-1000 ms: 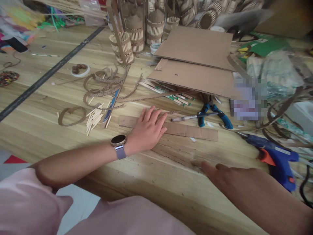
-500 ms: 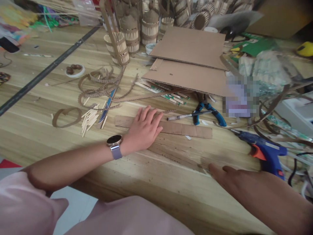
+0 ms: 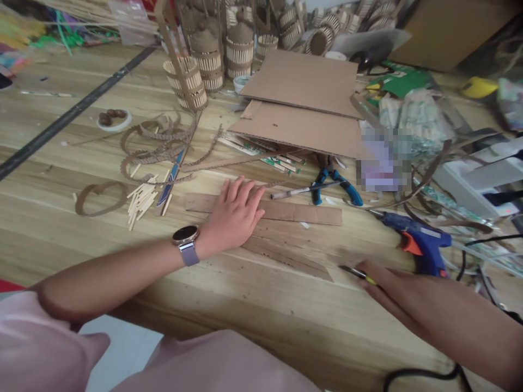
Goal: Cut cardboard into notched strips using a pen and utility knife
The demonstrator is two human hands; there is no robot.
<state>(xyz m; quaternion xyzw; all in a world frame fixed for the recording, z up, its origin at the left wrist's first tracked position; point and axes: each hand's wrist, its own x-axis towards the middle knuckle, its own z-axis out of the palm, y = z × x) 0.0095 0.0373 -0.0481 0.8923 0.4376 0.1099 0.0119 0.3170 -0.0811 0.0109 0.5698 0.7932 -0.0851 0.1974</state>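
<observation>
My left hand (image 3: 237,215) lies flat, fingers stretched out, on a long brown cardboard strip (image 3: 302,214). A watch is on that wrist. A second cardboard strip (image 3: 290,258) lies slanted on the table, partly under the heel of this hand. At the right, my right hand (image 3: 384,283) is closed around a craft knife (image 3: 352,270) with a bit of yellow showing. Its blade points left, just beyond the end of the slanted strip; most of the handle is hidden in my fingers.
A blue glue gun (image 3: 425,239) lies beyond my right hand. Blue-handled pliers (image 3: 347,188) and a pen (image 3: 290,191) lie past the strip. Cardboard sheets (image 3: 302,81), small stick-and-cardboard baskets (image 3: 239,51), short sticks (image 3: 141,201) and a cardboard ring (image 3: 102,198) are around.
My right hand has moved right, away from the slanted strip's end, and the knife blade now shows. My left hand stays on the strip. The view has turned slightly right.
</observation>
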